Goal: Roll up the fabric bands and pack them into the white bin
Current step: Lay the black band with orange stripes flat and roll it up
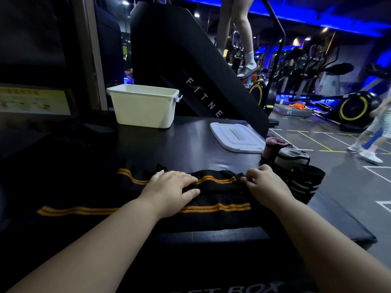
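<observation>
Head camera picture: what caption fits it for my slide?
Left hand presses a black orange-striped band, right hand pinches its end; white bin beyond.

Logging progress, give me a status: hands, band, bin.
Left hand flat on the black band. Right hand pinching its right end; band not yet rolled. White bin open, lid off; nothing blocks it.

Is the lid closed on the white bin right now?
No: the white bin stands open-topped, and the lid lies flat on the black platform to its right, apart from it.
</observation>
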A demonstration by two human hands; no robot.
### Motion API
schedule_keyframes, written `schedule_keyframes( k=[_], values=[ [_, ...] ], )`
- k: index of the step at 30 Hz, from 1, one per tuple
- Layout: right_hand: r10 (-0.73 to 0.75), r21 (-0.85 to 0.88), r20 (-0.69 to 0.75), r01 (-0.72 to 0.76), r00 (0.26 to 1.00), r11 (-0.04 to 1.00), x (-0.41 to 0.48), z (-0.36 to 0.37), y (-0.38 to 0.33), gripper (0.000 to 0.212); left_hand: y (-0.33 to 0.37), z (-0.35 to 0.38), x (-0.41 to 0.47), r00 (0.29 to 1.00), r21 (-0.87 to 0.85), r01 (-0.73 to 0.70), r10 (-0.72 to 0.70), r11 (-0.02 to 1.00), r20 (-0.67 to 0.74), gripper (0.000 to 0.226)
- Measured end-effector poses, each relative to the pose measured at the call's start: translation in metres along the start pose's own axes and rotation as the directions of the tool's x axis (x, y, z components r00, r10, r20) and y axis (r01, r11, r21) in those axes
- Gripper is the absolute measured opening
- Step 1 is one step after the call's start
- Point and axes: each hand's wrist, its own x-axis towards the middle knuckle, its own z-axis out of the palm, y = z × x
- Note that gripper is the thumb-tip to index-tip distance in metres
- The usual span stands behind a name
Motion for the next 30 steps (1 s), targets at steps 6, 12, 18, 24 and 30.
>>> schedule_keyframes(
  k=[6, 12, 18, 24, 30],
  values=[
    [0.099, -0.072, -0.212, -0.116, 0.972, 0.991, 0.007, -0.010, 0.007, 0.026, -0.002, 0.002, 0.001, 1.000, -0.018, -0.001, 0.002, 1.000, 0.018, 0.048],
    [0.041, -0.164, -0.119, -0.060, 0.992, 0.985, 0.013, -0.018, -0.007, 0.008, -0.005, 0.004, 0.003, 1.000, -0.026, -0.002, 0.003, 1.000, 0.023, 0.048],
    [0.042, 0.017, 0.015, -0.043, 0.999, 0.999, 0.016, -0.009, -0.017, 0.065, -0.006, 0.005, 0.003, 1.000, -0.019, -0.007, 0.007, 1.000, 0.026, 0.048],
    [0.039, 0.040, 0.096, -0.043, 0.995, 0.998, 0.030, -0.023, -0.018, 0.034, -0.006, 0.006, 0.001, 1.000, -0.002, -0.005, 0.005, 1.000, -0.009, 0.045],
    [0.050, -0.076, 0.184, -0.037, 0.982, 0.996, 0.034, -0.027, -0.020, 0.052, -0.006, 0.007, 0.000, 1.000, -0.023, 0.000, -0.001, 1.000, -0.010, 0.043]
  ],
)
